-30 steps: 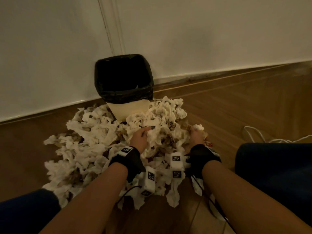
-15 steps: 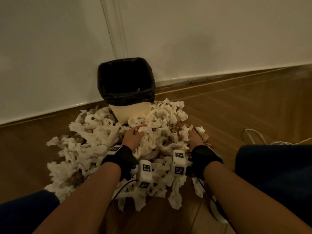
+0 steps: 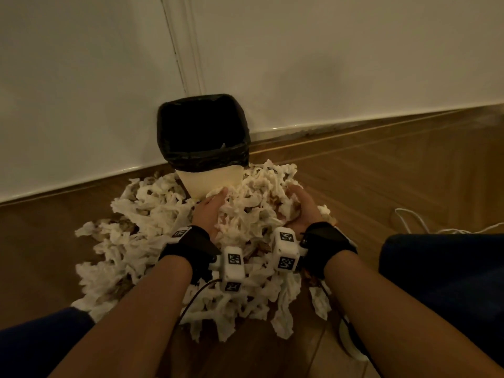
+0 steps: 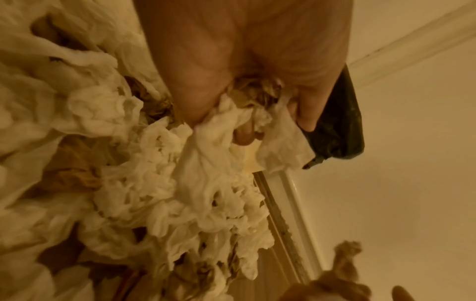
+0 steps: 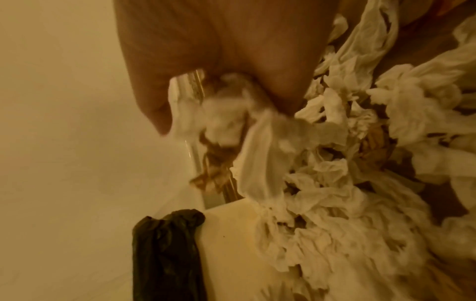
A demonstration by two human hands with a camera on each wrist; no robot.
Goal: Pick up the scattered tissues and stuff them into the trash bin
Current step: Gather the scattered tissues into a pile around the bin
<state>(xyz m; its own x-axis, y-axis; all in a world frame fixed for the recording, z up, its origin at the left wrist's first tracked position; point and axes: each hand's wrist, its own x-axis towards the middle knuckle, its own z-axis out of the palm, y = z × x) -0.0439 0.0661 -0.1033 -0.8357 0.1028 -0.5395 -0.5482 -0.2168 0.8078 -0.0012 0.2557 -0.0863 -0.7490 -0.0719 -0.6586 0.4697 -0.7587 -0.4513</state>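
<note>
A large heap of crumpled white and brown tissues [image 3: 152, 238] covers the wooden floor in front of a cream trash bin [image 3: 210, 181] lined with a black bag [image 3: 201, 132]. Both hands hold one big bundle of tissues [image 3: 253, 205] between them, raised just in front of the bin. My left hand [image 3: 211, 211] grips the bundle's left side, fingers curled into tissue [image 4: 221, 130]. My right hand [image 3: 302, 205] grips its right side, thumb and fingers dug into tissue [image 5: 231, 114]. The bin [image 5: 231, 244] and bag edge [image 4: 340, 126] show in the wrist views.
The bin stands against a white wall [image 3: 327, 64] with a baseboard. A white cable [image 3: 409, 222] lies on the floor at the right. My dark-trousered knees [image 3: 441, 282] flank the heap. Bare wood floor [image 3: 381, 173] spreads right of the bin.
Both hands have moved forward and up toward the bin, gathering a bundle of tissues between them; the right hand has come up onto the bundle's right side.
</note>
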